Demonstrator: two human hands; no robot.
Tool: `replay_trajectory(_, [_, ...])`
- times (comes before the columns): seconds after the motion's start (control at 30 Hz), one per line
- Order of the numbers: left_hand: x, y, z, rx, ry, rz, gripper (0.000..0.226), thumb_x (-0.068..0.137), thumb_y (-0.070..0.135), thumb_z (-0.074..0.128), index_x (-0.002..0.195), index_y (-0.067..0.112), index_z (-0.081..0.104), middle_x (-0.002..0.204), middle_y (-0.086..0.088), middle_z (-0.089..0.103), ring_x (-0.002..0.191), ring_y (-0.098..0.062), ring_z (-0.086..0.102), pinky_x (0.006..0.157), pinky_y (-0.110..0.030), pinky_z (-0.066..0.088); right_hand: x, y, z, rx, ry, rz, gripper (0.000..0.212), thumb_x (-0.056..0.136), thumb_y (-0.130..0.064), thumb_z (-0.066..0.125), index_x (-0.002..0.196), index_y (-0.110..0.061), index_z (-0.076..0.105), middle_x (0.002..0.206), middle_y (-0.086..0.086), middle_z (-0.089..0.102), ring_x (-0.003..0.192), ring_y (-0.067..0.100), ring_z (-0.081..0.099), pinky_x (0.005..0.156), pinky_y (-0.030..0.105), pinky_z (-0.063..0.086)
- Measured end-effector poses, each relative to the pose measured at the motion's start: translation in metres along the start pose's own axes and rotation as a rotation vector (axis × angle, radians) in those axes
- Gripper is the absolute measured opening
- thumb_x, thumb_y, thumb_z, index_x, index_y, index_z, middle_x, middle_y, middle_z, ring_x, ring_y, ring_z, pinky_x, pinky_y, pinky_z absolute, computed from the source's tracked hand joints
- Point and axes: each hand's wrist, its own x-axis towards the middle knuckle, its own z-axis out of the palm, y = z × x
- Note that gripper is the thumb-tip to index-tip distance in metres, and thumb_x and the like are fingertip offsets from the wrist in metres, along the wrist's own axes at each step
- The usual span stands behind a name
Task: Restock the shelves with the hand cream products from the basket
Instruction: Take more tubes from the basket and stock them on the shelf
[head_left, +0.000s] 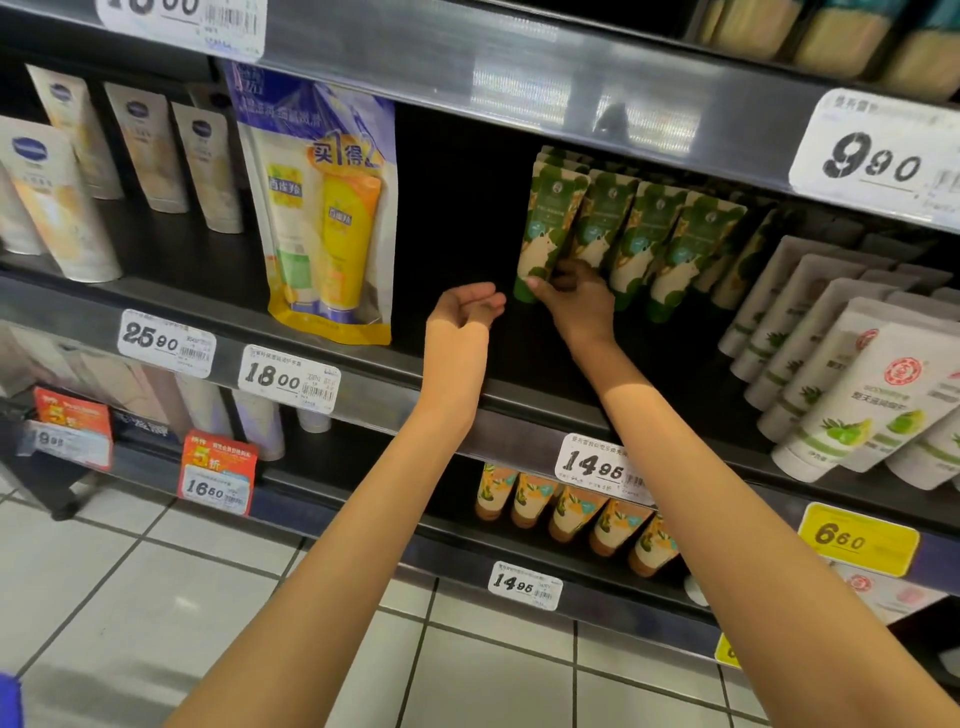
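Several green-and-beige hand cream tubes (631, 234) stand cap-down in a row on the middle shelf (524, 395). My right hand (574, 296) reaches into the shelf and grips the lower end of the leftmost green tube (548, 228) near its cap. My left hand (465, 306) hovers just left of it over a dark gap in the shelf, fingers loosely curled and holding nothing. The basket is not in view.
A yellow twin-pack pouch (324, 218) stands left of the gap, with pale tubes (57, 202) further left. White tubes (852, 384) fill the shelf's right end. Orange tubes (571, 512) line the shelf below. Price tags run along the shelf edges; tiled floor lies below.
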Motion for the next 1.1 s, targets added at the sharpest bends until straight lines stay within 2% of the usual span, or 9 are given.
replay_trajectory(0.1, [-0.015, 0.010, -0.006, 0.092, -0.039, 0.016, 0.023, 0.092, -0.002, 0.042, 0.112, 0.003, 0.052, 0.109, -0.009, 0.060, 0.110, -0.019, 0.056, 0.106, -0.034, 0.039, -0.022, -0.005, -0.009, 0.027, 0.012, 0.047, 0.045, 0.085, -0.028, 0.063, 0.122, -0.003, 0.052, 0.111, 0.011, 0.064, 0.106, 0.019, 0.059, 0.083, 0.016, 0.040])
replay_trajectory(0.27, [-0.074, 0.033, -0.058, 0.291, -0.110, 0.054, 0.022, 0.092, 0.004, 0.046, 0.111, 0.007, 0.057, 0.109, -0.004, 0.065, 0.106, -0.009, 0.060, 0.096, -0.020, 0.046, -0.101, -0.034, -0.026, 0.097, -0.040, -0.045, 0.029, 0.089, -0.025, 0.057, 0.114, -0.011, 0.056, 0.107, 0.002, 0.062, 0.085, -0.001, 0.054, 0.063, -0.004, 0.036])
replay_trajectory(0.4, [-0.154, 0.051, -0.139, 0.326, -0.003, -0.011, 0.017, 0.089, 0.003, 0.050, 0.097, 0.011, 0.062, 0.095, 0.001, 0.069, 0.093, -0.001, 0.064, 0.085, -0.009, 0.047, -0.185, -0.072, -0.012, 0.269, -0.522, -0.238, 0.012, 0.092, -0.018, 0.052, 0.097, -0.022, 0.062, 0.094, -0.007, 0.066, 0.089, 0.003, 0.062, 0.078, 0.008, 0.047])
replay_trajectory(0.57, [-0.271, 0.063, -0.260, 0.512, 0.359, -0.126, 0.021, 0.089, -0.003, 0.047, 0.090, 0.012, 0.061, 0.086, 0.002, 0.070, 0.085, 0.002, 0.065, 0.080, -0.007, 0.047, -0.286, -0.101, 0.047, 0.393, -1.134, -0.215, 0.013, 0.088, -0.010, 0.056, 0.088, -0.019, 0.064, 0.086, 0.000, 0.069, 0.086, 0.014, 0.065, 0.086, 0.029, 0.051])
replay_trajectory(0.7, [-0.364, 0.030, -0.345, 0.743, 0.673, -0.383, 0.018, 0.089, -0.005, 0.049, 0.086, 0.010, 0.059, 0.094, -0.011, 0.068, 0.087, -0.014, 0.060, 0.082, -0.025, 0.044, -0.346, -0.105, 0.100, 0.330, -1.406, -0.205, 0.017, 0.087, -0.011, 0.057, 0.083, -0.027, 0.063, 0.089, 0.002, 0.069, 0.093, 0.027, 0.064, 0.093, 0.041, 0.049])
replay_trajectory(0.8, [-0.408, -0.003, -0.380, 0.788, 0.807, -0.585, 0.010, 0.088, -0.002, 0.054, 0.090, 0.004, 0.061, 0.101, -0.020, 0.066, 0.088, -0.018, 0.056, 0.082, -0.033, 0.045, -0.370, -0.106, 0.138, 0.210, -1.537, -0.194, 0.016, 0.087, -0.011, 0.057, 0.083, -0.025, 0.062, 0.090, 0.008, 0.068, 0.093, 0.028, 0.064, 0.092, 0.039, 0.049])
replay_trajectory(0.93, [-0.408, -0.042, -0.393, 0.851, 0.736, -0.704, 0.007, 0.088, 0.004, 0.056, 0.089, 0.005, 0.063, 0.089, -0.014, 0.064, 0.077, -0.008, 0.056, 0.063, -0.014, 0.039, -0.388, -0.096, 0.175, 0.067, -1.594, -0.138, 0.019, 0.088, -0.010, 0.056, 0.075, -0.024, 0.061, 0.078, 0.002, 0.065, 0.082, 0.017, 0.061, 0.094, 0.042, 0.049])
replay_trajectory(1.0, [-0.393, -0.060, -0.397, 0.876, 0.693, -0.748, 0.015, 0.089, 0.005, 0.055, 0.097, -0.004, 0.063, 0.097, -0.022, 0.065, 0.086, -0.020, 0.058, 0.071, -0.024, 0.038, -0.392, -0.090, 0.186, 0.003, -1.581, -0.079, 0.020, 0.089, -0.012, 0.055, 0.073, -0.022, 0.061, 0.082, 0.008, 0.066, 0.083, 0.022, 0.060, 0.094, 0.046, 0.048])
replay_trajectory(1.1, [-0.370, -0.078, -0.401, 0.911, 0.713, -0.790, 0.020, 0.090, 0.009, 0.052, 0.101, -0.004, 0.061, 0.103, -0.024, 0.064, 0.099, -0.031, 0.059, 0.080, -0.031, 0.040, -0.390, -0.082, 0.196, -0.086, -1.572, -0.010, 0.018, 0.091, -0.017, 0.054, 0.075, -0.018, 0.062, 0.082, 0.007, 0.066, 0.083, 0.021, 0.061, 0.088, 0.038, 0.051])
